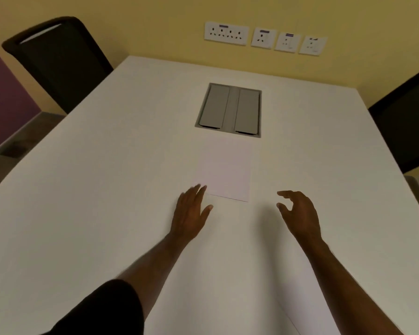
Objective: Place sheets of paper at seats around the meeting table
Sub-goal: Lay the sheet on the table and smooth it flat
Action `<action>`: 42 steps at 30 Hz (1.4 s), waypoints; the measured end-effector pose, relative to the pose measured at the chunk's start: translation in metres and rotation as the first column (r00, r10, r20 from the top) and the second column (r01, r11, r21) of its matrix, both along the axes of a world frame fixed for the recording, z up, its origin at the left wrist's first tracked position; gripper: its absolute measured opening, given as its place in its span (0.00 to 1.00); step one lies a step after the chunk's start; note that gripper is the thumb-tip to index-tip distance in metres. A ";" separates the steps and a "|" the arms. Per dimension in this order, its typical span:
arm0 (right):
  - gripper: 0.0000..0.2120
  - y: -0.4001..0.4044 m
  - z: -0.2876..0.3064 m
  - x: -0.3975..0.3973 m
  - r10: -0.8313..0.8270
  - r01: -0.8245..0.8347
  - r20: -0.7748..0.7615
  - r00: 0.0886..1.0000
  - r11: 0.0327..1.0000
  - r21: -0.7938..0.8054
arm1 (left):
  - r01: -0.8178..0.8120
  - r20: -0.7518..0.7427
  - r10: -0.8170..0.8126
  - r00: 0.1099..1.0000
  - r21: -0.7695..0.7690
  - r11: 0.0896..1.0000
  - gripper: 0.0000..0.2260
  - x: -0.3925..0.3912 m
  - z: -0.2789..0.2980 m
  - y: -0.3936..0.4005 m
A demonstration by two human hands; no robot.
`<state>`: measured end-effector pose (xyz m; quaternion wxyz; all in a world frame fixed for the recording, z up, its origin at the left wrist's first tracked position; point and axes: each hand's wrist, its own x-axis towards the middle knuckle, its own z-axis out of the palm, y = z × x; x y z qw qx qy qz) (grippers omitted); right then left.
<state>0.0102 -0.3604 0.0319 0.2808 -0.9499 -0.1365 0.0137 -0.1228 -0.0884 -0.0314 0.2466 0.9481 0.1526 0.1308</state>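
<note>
White sheets of paper (224, 171) lie flat in the middle of the white meeting table (94, 189), just below the grey cable hatch. My left hand (190, 210) is flat and open, fingertips touching the paper's near left corner. My right hand (298, 213) hovers to the right of the paper, fingers curled apart and holding nothing. Another white sheet (307, 310) lies near the table's front edge under my right forearm, its edge faint.
A grey cable hatch (229, 110) is set into the table centre. A black chair (58, 59) stands at the far left and another black chair (406, 117) at the right. Wall sockets (264, 38) sit on the yellow wall behind.
</note>
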 end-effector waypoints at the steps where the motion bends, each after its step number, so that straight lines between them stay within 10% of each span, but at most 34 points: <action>1: 0.15 0.012 -0.004 0.008 0.019 -0.019 0.005 1.000 1.000 -0.015 | 0.013 -0.011 -0.012 1.000 0.030 0.999 0.26 0.016 -0.002 0.008; 15: 0.13 0.143 -0.046 0.159 0.029 -0.015 -0.088 0.996 0.989 0.150 | 0.136 -0.170 -0.107 0.980 0.168 0.976 0.35 0.131 -0.068 0.089; 33: 0.39 0.164 -0.087 0.222 0.196 -0.219 -0.106 0.975 0.930 -0.296 | 0.146 -0.246 -0.074 0.966 0.289 0.946 0.35 0.138 -0.082 0.092; 38: 0.40 0.183 -0.054 0.200 0.032 0.000 -0.237 0.971 0.991 0.133 | 0.145 -0.240 -0.073 0.968 0.298 0.943 0.35 0.138 -0.082 0.092; 42: 0.37 0.185 -0.032 0.169 -0.104 0.402 -0.541 0.835 0.787 0.468 | 0.141 -0.227 -0.072 0.971 0.303 0.943 0.34 0.136 -0.081 0.091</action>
